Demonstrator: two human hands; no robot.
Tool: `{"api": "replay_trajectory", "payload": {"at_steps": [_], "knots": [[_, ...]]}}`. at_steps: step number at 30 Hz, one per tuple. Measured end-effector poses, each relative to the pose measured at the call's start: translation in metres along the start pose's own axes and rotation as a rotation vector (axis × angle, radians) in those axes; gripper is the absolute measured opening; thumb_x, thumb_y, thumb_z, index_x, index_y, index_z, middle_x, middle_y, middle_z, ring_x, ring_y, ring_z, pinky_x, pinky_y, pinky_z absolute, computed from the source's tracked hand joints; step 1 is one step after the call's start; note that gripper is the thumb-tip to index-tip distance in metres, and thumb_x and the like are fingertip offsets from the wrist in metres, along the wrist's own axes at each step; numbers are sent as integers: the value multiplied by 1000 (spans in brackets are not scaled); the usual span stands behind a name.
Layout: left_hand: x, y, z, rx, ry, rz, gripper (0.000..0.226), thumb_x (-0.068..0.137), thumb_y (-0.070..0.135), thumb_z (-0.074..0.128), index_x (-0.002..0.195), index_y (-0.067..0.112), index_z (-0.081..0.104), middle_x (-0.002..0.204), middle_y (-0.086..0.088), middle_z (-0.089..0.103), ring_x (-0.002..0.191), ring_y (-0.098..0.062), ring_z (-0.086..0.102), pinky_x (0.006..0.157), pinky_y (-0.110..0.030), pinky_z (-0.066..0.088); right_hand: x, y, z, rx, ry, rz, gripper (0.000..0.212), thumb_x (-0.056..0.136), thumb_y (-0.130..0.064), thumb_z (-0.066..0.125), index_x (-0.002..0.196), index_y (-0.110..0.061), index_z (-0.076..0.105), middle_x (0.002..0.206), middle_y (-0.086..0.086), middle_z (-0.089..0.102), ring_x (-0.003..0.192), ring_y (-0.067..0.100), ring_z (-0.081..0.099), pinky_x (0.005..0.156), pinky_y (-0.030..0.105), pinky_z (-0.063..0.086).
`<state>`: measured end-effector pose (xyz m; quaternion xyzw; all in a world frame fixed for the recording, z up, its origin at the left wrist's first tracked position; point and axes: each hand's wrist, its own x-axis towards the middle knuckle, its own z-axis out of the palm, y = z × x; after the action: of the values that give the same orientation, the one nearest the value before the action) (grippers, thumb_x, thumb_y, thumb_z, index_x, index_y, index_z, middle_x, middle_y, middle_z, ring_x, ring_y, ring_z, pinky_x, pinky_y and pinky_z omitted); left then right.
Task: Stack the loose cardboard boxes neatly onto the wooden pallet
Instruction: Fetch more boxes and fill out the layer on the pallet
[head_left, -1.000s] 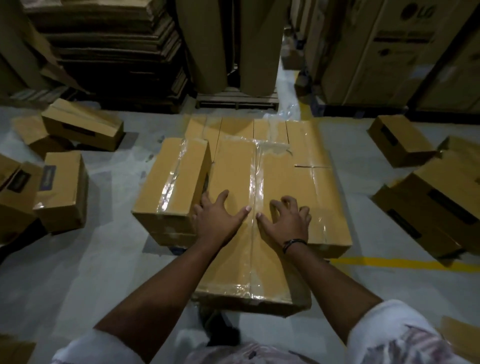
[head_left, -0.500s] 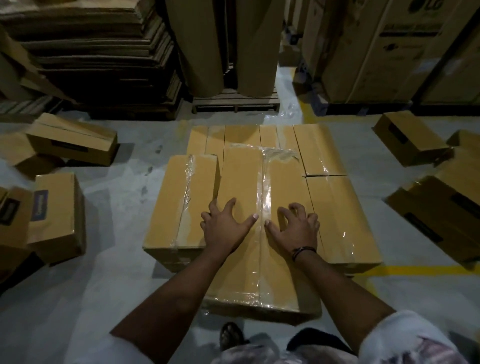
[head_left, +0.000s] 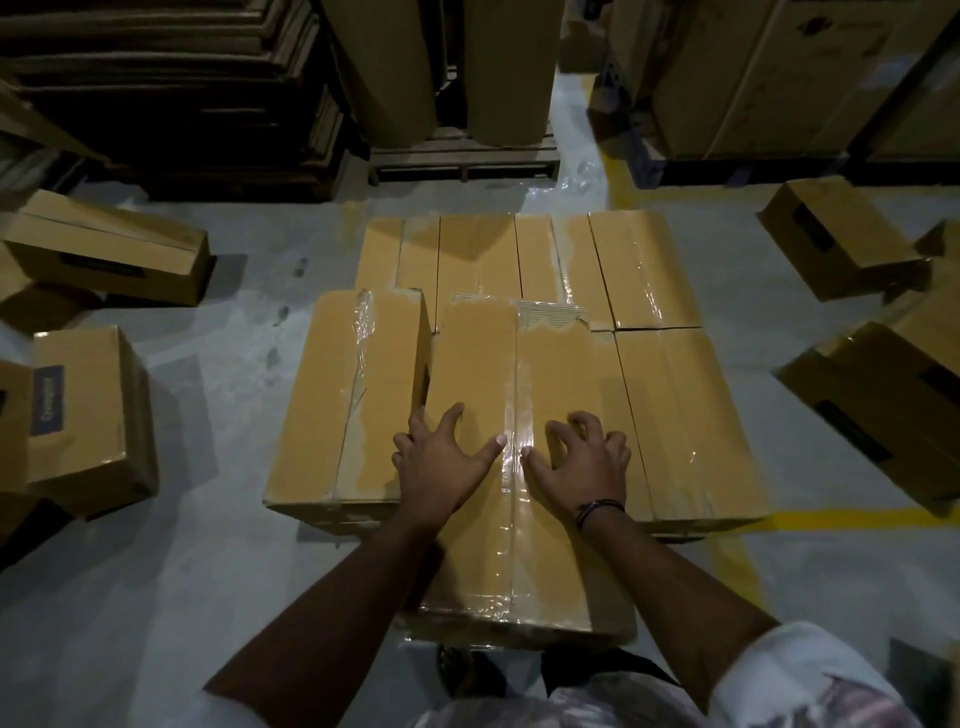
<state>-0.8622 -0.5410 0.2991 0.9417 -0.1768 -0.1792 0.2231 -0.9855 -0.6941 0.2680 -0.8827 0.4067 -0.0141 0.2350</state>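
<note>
Far behind the middle box (head_left: 514, 545) stand tall cartons (head_left: 753, 78) and a dark pile of flattened cardboard (head_left: 171, 93). The middle box is part of a low block of closed boxes (head_left: 519, 254) packed side by side on the floor spot. Whatever they sit on is hidden. Every box is taped closed, so the contents cannot be seen. The middle box is long and narrow. Its long axis runs straight away from the person, and its near end juts out towards them past the left neighbour (head_left: 332, 405) and the right neighbour (head_left: 685, 426), which touch its sides. A glossy tape strip runs down its length. Loose boxes lie tilted on the grey floor well apart from it, two to its left (head_left: 83, 415) and two to its right (head_left: 883, 405). Both arms reach forward over its near half. The left hand (head_left: 441, 457) lies palm down with fingers spread just left of the tape. The right hand (head_left: 582, 462), wearing a dark wristband (head_left: 597, 506), rests on arched fingertips just right of it. Neither hand clasps anything.
</note>
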Motion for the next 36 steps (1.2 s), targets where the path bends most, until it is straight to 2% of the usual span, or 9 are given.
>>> {"api": "replay_trajectory", "payload": {"at_steps": [6,13,18,22,25,28,31,33,36], "knots": [[35,12,10,4,-38,-80,88,78,85,54,153,42,37,165,-9,18,144,-40,25,115,-54,28,43,4,3,-2,-82,-38,62,80,-77,53,130,-42,58,148,-10,34,122,26,33,105,44,35],[74,16,22,-32,-6,-184,84,79,82,58,151,43,41,165,-7,21,140,-38,30,108,-54,37,99,-1,13,-16,-178,-125,59,83,-72,54,133,-40,56,151,-8,31,124,30,31,108,46,33],[111,3,39,-40,-43,-192,82,80,81,57,151,43,38,165,-4,18,140,-42,30,110,-54,35,138,5,43,-26,-204,-172,58,84,-70,55,134,-41,55,154,-5,25,127,32,30,108,49,33],[146,-17,57,-102,-86,-180,84,77,83,60,150,47,38,167,0,14,144,-39,28,113,-54,34,168,4,75,-43,-144,-192,57,82,-66,59,133,-40,56,153,-3,30,129,37,32,105,54,36],[177,-36,72,-142,-128,-148,84,77,79,65,150,48,37,168,1,10,147,-36,22,114,-53,34,190,5,103,-29,-89,-172,60,82,-62,62,137,-39,52,152,-1,30,129,38,33,103,57,38],[204,-60,87,-54,-218,-63,89,81,74,66,156,45,28,170,-4,4,149,-38,19,114,-54,35,203,9,139,-5,-76,-128,68,84,-60,61,145,-35,44,155,3,27,132,39,30,104,57,36],[222,-87,106,184,-328,90,94,88,67,62,162,38,12,170,-11,0,149,-40,19,116,-52,32,206,14,175,-7,-209,-99,76,86,-59,63,151,-33,34,161,1,14,141,37,19,111,60,30],[221,-105,121,310,-378,174,98,89,65,62,163,35,4,170,-12,-8,151,-41,11,120,-53,25,202,16,194,-65,-296,-86,79,87,-60,62,154,-36,29,165,-3,1,147,38,6,116,60,21],[204,-131,142,405,-322,286,100,89,65,58,163,33,-1,168,-11,-20,154,-40,-1,123,-54,14,186,18,210,-80,-258,-60,82,87,-61,61,157,-36,25,167,-4,-8,151,37,-7,116,62,17]]}}
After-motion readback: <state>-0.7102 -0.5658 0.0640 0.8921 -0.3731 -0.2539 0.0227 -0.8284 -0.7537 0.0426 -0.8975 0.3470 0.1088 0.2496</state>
